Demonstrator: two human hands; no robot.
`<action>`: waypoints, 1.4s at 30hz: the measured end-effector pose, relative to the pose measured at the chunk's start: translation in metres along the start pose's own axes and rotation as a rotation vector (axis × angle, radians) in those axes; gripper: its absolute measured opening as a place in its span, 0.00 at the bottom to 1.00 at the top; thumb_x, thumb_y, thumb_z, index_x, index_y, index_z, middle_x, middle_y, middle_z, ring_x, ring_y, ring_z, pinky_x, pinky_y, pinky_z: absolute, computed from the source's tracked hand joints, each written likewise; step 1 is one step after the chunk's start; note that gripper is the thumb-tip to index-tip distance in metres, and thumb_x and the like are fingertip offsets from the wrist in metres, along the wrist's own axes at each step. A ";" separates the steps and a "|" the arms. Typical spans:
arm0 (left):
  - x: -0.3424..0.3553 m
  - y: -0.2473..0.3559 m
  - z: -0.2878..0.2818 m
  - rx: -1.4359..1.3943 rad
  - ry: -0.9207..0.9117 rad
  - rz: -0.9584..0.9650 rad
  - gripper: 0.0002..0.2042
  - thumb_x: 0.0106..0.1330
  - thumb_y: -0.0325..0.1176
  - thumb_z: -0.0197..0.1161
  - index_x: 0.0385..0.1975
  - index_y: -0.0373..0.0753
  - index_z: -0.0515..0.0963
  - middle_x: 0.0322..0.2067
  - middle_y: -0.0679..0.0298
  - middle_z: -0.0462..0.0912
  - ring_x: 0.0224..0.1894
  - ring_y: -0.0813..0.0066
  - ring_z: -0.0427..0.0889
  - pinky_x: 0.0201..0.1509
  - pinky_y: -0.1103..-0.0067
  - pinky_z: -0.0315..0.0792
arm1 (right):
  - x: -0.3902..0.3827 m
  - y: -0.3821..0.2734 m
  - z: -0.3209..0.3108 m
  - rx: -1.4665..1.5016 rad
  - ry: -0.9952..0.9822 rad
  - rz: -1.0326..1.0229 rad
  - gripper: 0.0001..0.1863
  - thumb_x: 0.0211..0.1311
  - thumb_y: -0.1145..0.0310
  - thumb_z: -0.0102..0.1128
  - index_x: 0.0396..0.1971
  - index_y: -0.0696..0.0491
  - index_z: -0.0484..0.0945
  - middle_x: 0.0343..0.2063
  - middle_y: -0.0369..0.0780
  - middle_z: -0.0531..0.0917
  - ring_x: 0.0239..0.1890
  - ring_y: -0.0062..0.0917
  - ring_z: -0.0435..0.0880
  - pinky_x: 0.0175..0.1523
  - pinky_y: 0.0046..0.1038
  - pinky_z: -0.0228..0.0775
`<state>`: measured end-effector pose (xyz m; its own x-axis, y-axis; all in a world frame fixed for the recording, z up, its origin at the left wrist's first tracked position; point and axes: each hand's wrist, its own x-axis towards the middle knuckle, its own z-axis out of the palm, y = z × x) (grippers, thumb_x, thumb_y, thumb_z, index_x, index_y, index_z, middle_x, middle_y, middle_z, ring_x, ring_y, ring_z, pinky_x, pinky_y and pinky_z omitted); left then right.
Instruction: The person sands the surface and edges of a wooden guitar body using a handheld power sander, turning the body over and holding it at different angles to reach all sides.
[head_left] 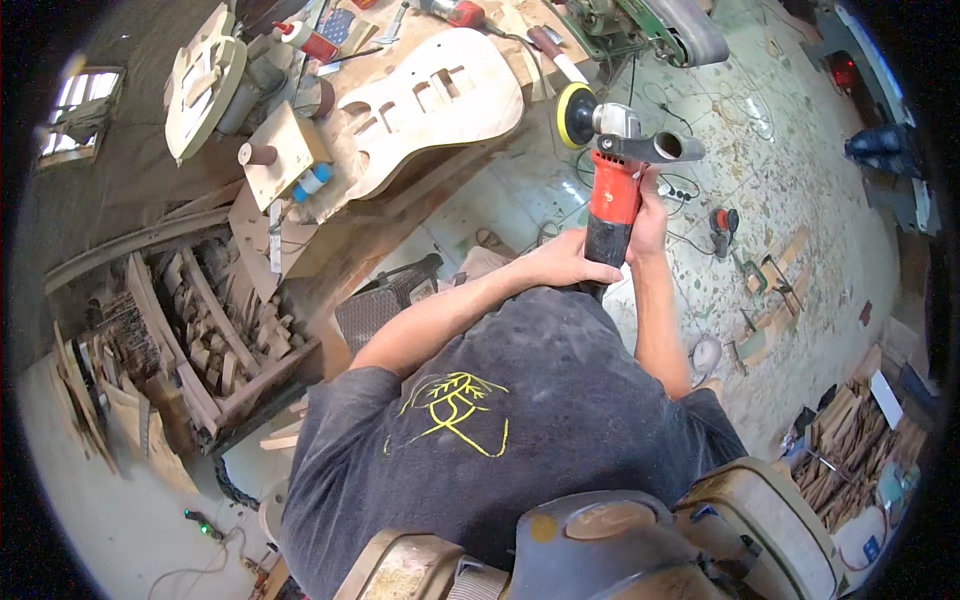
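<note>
Both my hands are closed around a red and black angle sander (614, 190), held upright in front of my chest. My left hand (570, 262) grips the lower black part of its body. Higher up, my right hand (649, 222) wraps the right side, its fingers partly hidden behind the tool. At the sander's top left is a round yellow pad (575, 115), apart from any wood. A dark side handle (672, 147) sticks out to the right of its head. To the left, an unfinished wooden guitar body (478, 92) with cut-out cavities lies on the workbench (400, 195).
A red glue bottle (310, 42), a wooden block (287, 150) and a second guitar-shaped piece (205, 85) are on the bench's left. Far right of it stands a green belt sander (690, 35). A scrap-wood bin (265, 385) sits lower left; cables and clamps (770, 275) lie on the floor.
</note>
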<state>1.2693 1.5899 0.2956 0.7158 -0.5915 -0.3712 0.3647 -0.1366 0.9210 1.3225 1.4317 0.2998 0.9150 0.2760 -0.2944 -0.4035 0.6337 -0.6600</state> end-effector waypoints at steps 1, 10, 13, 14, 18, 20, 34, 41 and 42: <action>0.000 0.000 0.003 0.002 0.003 -0.006 0.28 0.57 0.49 0.77 0.49 0.35 0.78 0.42 0.63 0.83 0.47 0.75 0.79 0.55 0.75 0.73 | 0.000 -0.001 -0.003 0.031 -0.031 0.011 0.34 0.78 0.38 0.38 0.59 0.54 0.73 0.43 0.41 0.84 0.38 0.28 0.86 0.44 0.33 0.82; -0.003 -0.005 -0.015 0.004 -0.003 0.079 0.27 0.56 0.50 0.77 0.46 0.35 0.79 0.40 0.63 0.84 0.45 0.72 0.81 0.52 0.74 0.74 | 0.002 -0.002 0.027 -0.263 0.015 -0.148 0.34 0.72 0.40 0.56 0.57 0.59 0.75 0.43 0.41 0.85 0.39 0.26 0.87 0.45 0.31 0.81; -0.002 -0.008 -0.033 0.086 0.013 0.122 0.29 0.57 0.54 0.75 0.48 0.35 0.79 0.42 0.59 0.85 0.46 0.70 0.82 0.53 0.73 0.74 | 0.015 -0.008 0.055 -0.882 0.276 0.008 0.27 0.51 0.62 0.78 0.49 0.58 0.79 0.37 0.39 0.85 0.35 0.23 0.85 0.42 0.27 0.78; -0.004 -0.008 -0.044 0.081 0.004 0.133 0.29 0.57 0.54 0.75 0.48 0.35 0.79 0.42 0.59 0.85 0.46 0.70 0.82 0.53 0.73 0.74 | 0.018 -0.004 0.063 -0.891 0.286 0.003 0.27 0.51 0.62 0.78 0.49 0.58 0.79 0.37 0.39 0.85 0.35 0.23 0.85 0.42 0.27 0.78; -0.030 -0.022 -0.142 0.484 -0.178 -0.024 0.18 0.64 0.50 0.70 0.39 0.39 0.87 0.38 0.61 0.89 0.43 0.71 0.86 0.50 0.73 0.77 | 0.020 0.016 0.058 -1.077 0.345 -0.096 0.33 0.44 0.60 0.80 0.50 0.60 0.78 0.40 0.40 0.85 0.41 0.25 0.84 0.49 0.29 0.78; -0.041 -0.053 -0.208 0.375 0.258 -0.116 0.10 0.67 0.38 0.64 0.36 0.39 0.87 0.36 0.62 0.90 0.39 0.71 0.87 0.47 0.73 0.79 | 0.023 0.029 0.028 -1.351 0.257 -0.231 0.37 0.41 0.58 0.78 0.51 0.62 0.74 0.41 0.46 0.86 0.36 0.35 0.87 0.45 0.35 0.79; 0.016 -0.127 -0.362 0.981 1.002 -0.396 0.55 0.55 0.76 0.61 0.80 0.57 0.49 0.79 0.41 0.35 0.80 0.34 0.29 0.73 0.32 0.30 | 0.140 0.039 0.049 -1.836 -0.225 0.149 0.30 0.44 0.59 0.68 0.48 0.59 0.75 0.39 0.56 0.85 0.46 0.52 0.85 0.51 0.46 0.76; 0.016 -0.129 -0.363 0.949 0.979 -0.417 0.56 0.54 0.77 0.61 0.80 0.58 0.47 0.79 0.40 0.34 0.79 0.33 0.27 0.73 0.33 0.28 | 0.210 0.002 0.022 -1.963 -0.240 0.009 0.33 0.44 0.54 0.69 0.48 0.60 0.76 0.38 0.56 0.85 0.45 0.52 0.85 0.52 0.46 0.77; 0.017 -0.127 -0.362 0.941 0.975 -0.416 0.56 0.54 0.76 0.62 0.80 0.58 0.47 0.79 0.40 0.34 0.79 0.34 0.27 0.73 0.33 0.28 | 0.220 -0.003 0.019 -1.961 -0.244 0.013 0.33 0.44 0.54 0.69 0.48 0.60 0.76 0.38 0.56 0.85 0.45 0.52 0.85 0.52 0.46 0.77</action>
<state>1.4509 1.8846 0.1295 0.9150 0.3469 -0.2057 0.3977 -0.8614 0.3160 1.5250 1.5042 0.2504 0.8244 0.4579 -0.3326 0.2978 -0.8507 -0.4332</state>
